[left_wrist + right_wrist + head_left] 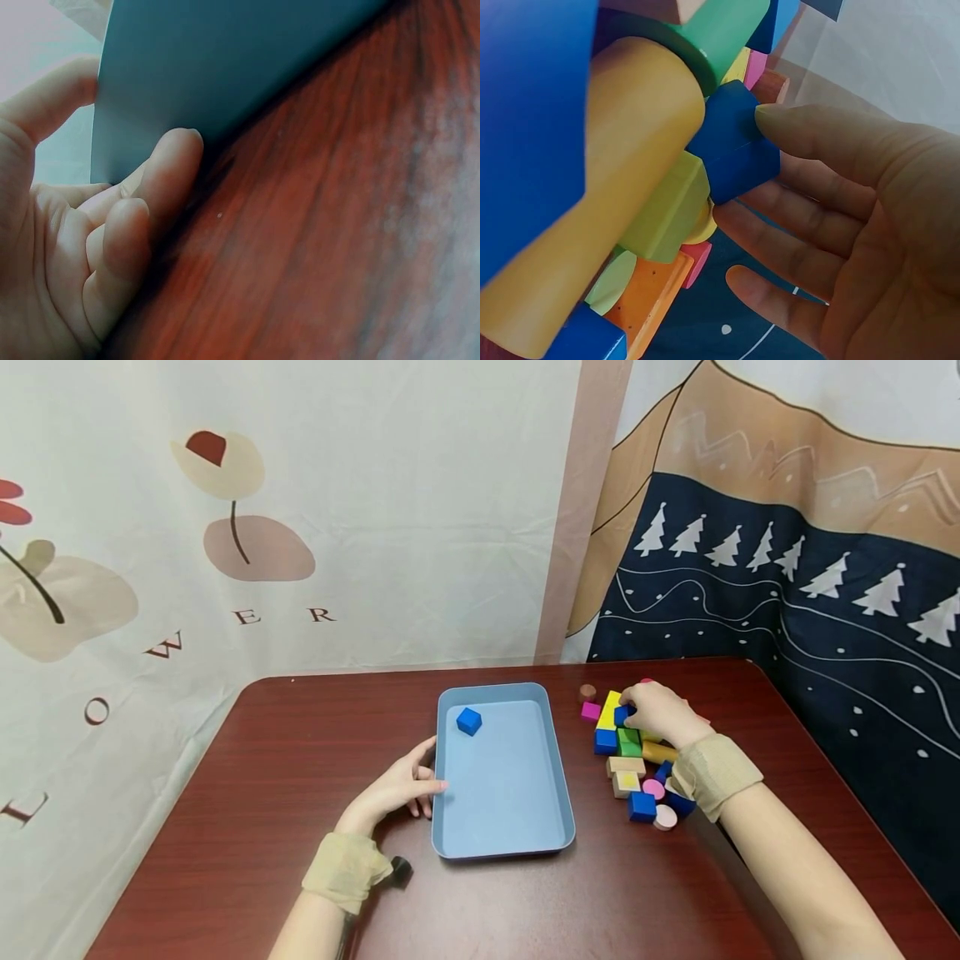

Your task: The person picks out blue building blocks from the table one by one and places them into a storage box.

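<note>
My left hand (395, 787) grips the left wall of a light blue tray (504, 789), thumb over the rim and fingers against the outside. The left wrist view shows those fingertips low on the tray's outer wall (180, 82), close to the tabletop. A blue cube (468, 721) lies in the tray's far left part. To the right, my right hand (662, 712) pinches a blue block (735, 142) between thumb and fingers at the far side of a heap of coloured blocks. Its palm hides part of the heap in the head view.
Around the right hand lie a yellow block (609, 710), a green block (629, 742), a mustard cylinder (630, 142), a blue cube (642, 807), a pink disc (653, 789) and several other blocks. The dark red wooden table (322, 727) ends at hanging curtains (420, 568).
</note>
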Available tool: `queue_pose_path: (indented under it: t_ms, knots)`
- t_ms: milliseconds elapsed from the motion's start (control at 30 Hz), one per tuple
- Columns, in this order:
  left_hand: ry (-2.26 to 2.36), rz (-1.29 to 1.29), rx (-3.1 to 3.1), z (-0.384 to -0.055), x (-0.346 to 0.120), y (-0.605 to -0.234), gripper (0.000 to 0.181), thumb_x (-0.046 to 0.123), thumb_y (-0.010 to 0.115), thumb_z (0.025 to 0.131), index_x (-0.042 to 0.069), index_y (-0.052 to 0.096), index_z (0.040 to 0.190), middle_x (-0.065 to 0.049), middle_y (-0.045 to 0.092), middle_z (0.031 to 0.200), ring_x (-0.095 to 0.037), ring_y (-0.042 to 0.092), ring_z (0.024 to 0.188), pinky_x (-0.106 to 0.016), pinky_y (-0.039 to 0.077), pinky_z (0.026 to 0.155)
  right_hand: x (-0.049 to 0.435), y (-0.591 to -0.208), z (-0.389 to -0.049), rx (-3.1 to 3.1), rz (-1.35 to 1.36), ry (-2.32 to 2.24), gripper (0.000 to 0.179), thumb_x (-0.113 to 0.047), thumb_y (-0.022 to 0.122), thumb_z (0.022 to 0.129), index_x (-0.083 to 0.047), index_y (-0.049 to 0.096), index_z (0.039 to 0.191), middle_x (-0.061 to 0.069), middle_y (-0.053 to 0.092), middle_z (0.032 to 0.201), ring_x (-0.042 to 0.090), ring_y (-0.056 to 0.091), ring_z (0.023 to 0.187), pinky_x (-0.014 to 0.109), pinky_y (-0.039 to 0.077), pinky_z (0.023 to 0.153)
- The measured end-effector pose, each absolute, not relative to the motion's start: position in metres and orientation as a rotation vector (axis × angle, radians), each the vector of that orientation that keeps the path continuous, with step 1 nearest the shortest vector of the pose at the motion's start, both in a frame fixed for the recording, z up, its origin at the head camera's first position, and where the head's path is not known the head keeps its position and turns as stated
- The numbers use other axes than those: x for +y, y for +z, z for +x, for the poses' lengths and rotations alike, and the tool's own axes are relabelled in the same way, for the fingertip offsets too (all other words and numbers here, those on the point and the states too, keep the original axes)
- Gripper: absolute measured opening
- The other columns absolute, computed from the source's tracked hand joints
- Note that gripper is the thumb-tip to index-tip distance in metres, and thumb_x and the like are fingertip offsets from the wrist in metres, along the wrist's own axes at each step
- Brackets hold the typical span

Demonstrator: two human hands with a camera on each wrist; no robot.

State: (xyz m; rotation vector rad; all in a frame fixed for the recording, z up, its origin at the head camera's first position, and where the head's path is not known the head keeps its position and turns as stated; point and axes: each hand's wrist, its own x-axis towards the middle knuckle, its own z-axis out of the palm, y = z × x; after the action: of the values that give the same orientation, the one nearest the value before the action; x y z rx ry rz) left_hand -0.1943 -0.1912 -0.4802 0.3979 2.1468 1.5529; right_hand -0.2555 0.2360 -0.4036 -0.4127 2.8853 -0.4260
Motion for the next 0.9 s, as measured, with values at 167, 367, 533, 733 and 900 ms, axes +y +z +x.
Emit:
queue_pose_path:
  t_ms: [167, 367, 533, 733, 900]
  knots:
    - [1.555, 0.394, 2.14, -0.194, -0.19, -0.48, 0.09, 0.017, 0.069, 0.089, 0.008, 0.008, 0.153, -0.012, 0.066, 0.076, -0.028, 0.063, 0.052, -0.031, 0.047, 0.044, 0.236, -0.403, -0.253, 2.906, -0.428, -0.416, 0.03, -0.004, 0.069, 0.085, 0.008, 0.065, 0.112, 0.025, 0.061, 0.112, 0.035, 0.055, 0.098, 0.053, 0.045, 0.089]
    - [1.544, 0.386, 2.145, -0.195, -0.191, -0.479, 0.089, 0.014, 0.068, 0.09, 0.008, 0.007, 0.154, -0.013, 0.067, 0.077, -0.033, 0.062, 0.053, -0.032, 0.048, 0.044, 0.233, -0.399, -0.253, 2.913, -0.401, -0.462, 0.031, -0.005, 0.068, 0.087, 0.008, 0.063, 0.115, 0.024, 0.061, 0.114, 0.035, 0.055, 0.097, 0.053, 0.046, 0.088]
    - [1.544, 0.391, 2.127, -0.188, -0.187, -0.461, 0.087, 0.01, 0.066, 0.09, 0.002, 0.006, 0.153, -0.017, 0.066, 0.077, -0.039, 0.062, 0.056, -0.032, 0.049, 0.046, 0.233, -0.397, -0.253, 2.917, -0.398, -0.471, 0.033, -0.006, 0.068, 0.087, 0.008, 0.062, 0.116, 0.025, 0.061, 0.115, 0.035, 0.056, 0.097, 0.054, 0.046, 0.089]
    - [1.541, 0.403, 2.132, -0.185, -0.185, -0.452, 0.085, 0.009, 0.066, 0.09, 0.0, 0.007, 0.152, -0.019, 0.066, 0.077, -0.036, 0.062, 0.055, -0.032, 0.049, 0.046, 0.233, -0.393, -0.253, 2.931, -0.387, -0.49, 0.035, -0.009, 0.068, 0.087, 0.009, 0.061, 0.117, 0.025, 0.061, 0.114, 0.034, 0.056, 0.097, 0.052, 0.047, 0.088]
    - [1.549, 0.387, 2.132, -0.192, -0.188, -0.472, 0.087, 0.01, 0.066, 0.09, 0.004, 0.005, 0.153, -0.017, 0.066, 0.077, -0.032, 0.062, 0.053, -0.031, 0.047, 0.044, 0.231, -0.389, -0.253, 2.943, -0.374, -0.517, 0.035, -0.011, 0.067, 0.089, 0.008, 0.061, 0.118, 0.025, 0.06, 0.115, 0.034, 0.055, 0.098, 0.051, 0.046, 0.089]
